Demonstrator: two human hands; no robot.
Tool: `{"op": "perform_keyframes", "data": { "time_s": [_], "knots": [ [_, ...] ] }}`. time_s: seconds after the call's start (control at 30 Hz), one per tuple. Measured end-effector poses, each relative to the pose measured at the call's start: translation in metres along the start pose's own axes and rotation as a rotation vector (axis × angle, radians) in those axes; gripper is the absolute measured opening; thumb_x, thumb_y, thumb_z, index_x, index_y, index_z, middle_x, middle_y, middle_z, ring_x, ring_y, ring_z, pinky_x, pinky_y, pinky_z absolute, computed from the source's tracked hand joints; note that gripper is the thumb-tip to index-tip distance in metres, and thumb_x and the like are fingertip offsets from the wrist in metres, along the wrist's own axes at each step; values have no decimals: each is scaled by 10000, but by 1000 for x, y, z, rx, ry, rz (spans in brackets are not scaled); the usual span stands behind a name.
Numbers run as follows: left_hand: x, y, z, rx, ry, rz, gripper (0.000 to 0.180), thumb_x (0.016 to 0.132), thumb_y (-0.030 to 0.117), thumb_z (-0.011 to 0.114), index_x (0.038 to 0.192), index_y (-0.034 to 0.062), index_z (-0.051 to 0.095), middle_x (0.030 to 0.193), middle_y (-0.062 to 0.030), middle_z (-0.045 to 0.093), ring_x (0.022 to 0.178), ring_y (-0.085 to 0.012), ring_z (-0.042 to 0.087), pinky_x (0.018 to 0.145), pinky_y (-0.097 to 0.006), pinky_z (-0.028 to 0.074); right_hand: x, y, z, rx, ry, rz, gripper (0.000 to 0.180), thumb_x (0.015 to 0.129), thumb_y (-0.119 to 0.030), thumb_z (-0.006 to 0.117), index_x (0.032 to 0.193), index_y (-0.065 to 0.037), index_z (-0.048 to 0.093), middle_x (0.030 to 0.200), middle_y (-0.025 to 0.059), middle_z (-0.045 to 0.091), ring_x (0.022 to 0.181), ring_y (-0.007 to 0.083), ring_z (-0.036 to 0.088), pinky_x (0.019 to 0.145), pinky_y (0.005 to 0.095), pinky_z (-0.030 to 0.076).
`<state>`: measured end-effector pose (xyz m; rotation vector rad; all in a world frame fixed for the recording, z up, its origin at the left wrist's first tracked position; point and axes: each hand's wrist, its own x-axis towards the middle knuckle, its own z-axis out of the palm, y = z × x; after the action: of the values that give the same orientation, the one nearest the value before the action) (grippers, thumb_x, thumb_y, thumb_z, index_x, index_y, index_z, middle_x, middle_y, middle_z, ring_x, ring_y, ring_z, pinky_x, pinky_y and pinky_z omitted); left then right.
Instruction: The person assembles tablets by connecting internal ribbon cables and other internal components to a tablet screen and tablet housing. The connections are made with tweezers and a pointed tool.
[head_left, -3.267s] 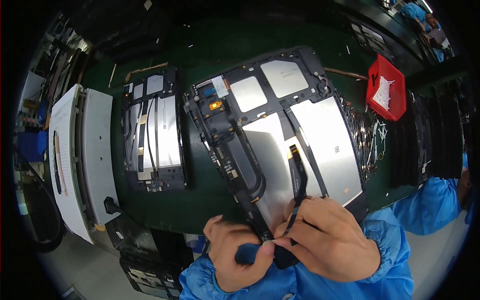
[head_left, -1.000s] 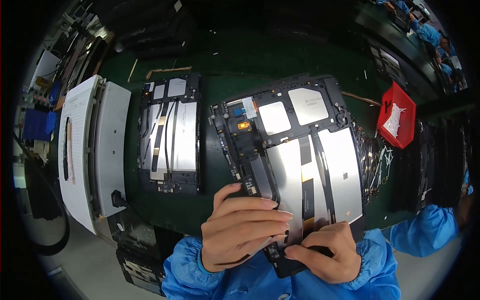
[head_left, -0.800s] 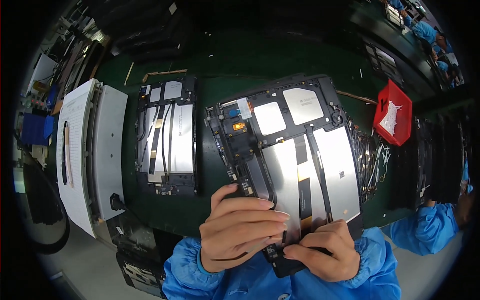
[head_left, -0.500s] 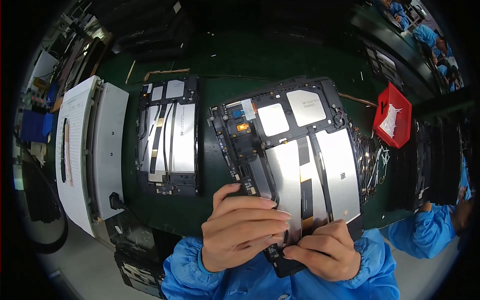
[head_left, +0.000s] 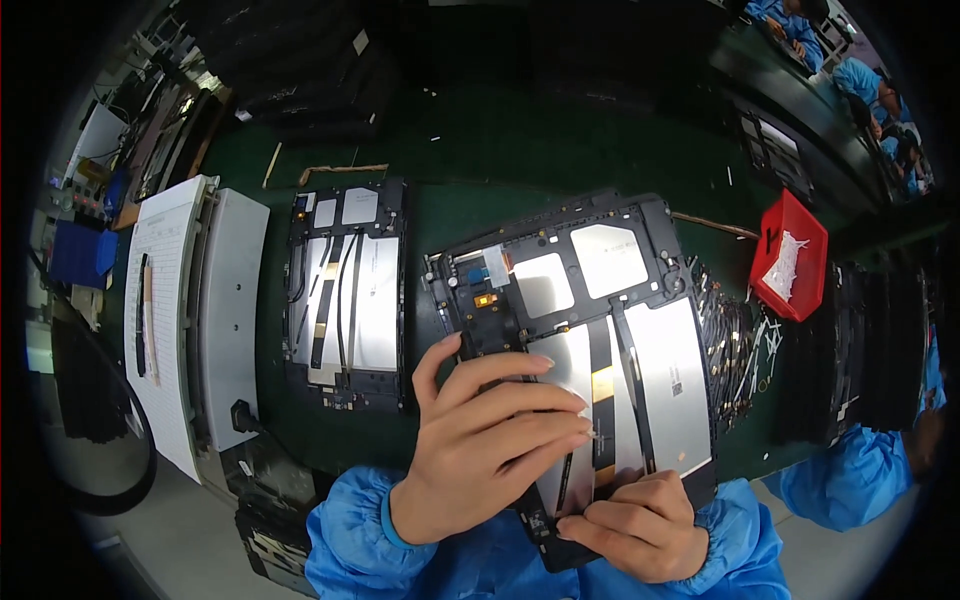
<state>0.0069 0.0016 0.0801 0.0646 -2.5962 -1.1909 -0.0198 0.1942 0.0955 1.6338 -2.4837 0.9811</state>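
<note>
An opened tablet (head_left: 655, 370), with silver battery plates, black ribbon cables and a black frame, lies tilted in front of me on another dark panel. Across its left side reaches my left hand (head_left: 490, 440), its thumb and index finger pinched over the middle cable; a tiny pale bit shows at their tips, too small to name. My right hand (head_left: 640, 525) rests closed on the tablet's lower end, fingers curled and thumb tip against the frame. What its fingers grip is hidden. To the left, a second opened tablet (head_left: 375, 290) lies flat on the green table.
A red bin (head_left: 812, 240) with white strips stands at right, near a heap of thin dark strips (head_left: 728, 350). At left are a pen (head_left: 141, 310), a paper sheet (head_left: 165, 400) and a white box (head_left: 235, 300). Dark stacks (head_left: 290, 70) stand behind. A co-worker's sleeve (head_left: 840, 480) is at right.
My left hand has moved up and inward across the tablet, its fingertips now over the middle cable. My right hand stays at the lower end. The whole view has shifted slightly.
</note>
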Motion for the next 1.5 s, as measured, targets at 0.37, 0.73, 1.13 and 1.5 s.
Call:
{"op": "perform_keyframes", "data": {
  "time_s": [0.37,0.73,1.13,1.5],
  "knots": [
    [5,5,-5,58,-42,-40,112,650,194,772,748,228,730,873,97,677,1010,-132,533,1025,-410,207,12,7,-7,77,46,-80,253,609,-91,663,859,-54,679,884,46,652,686,151,548,556,248,422],
    [5,8,-4,-54,-53,-154,218,679,211,765,889,175,718,1010,30,638,1066,-155,517,1041,-422,158,16,3,-10,86,36,-38,216,619,-88,670,831,-48,674,1017,46,656,747,162,521,602,253,421],
    [-17,-2,3,277,21,39,841,756,800,84,1128,295,643,1321,-75,454,1271,-286,267,1063,-446,-14,29,2,-37,165,-102,109,422,677,-262,714,990,4,622,747,41,560,629,192,539,555,277,442],
    [-15,10,7,-7,113,22,710,860,687,127,1096,285,664,1329,-137,439,1288,-372,265,1052,-519,-5,6,-13,-53,-99,-463,173,535,640,-337,719,1099,-76,629,727,15,509,671,136,496,568,255,417]
  ]
}}
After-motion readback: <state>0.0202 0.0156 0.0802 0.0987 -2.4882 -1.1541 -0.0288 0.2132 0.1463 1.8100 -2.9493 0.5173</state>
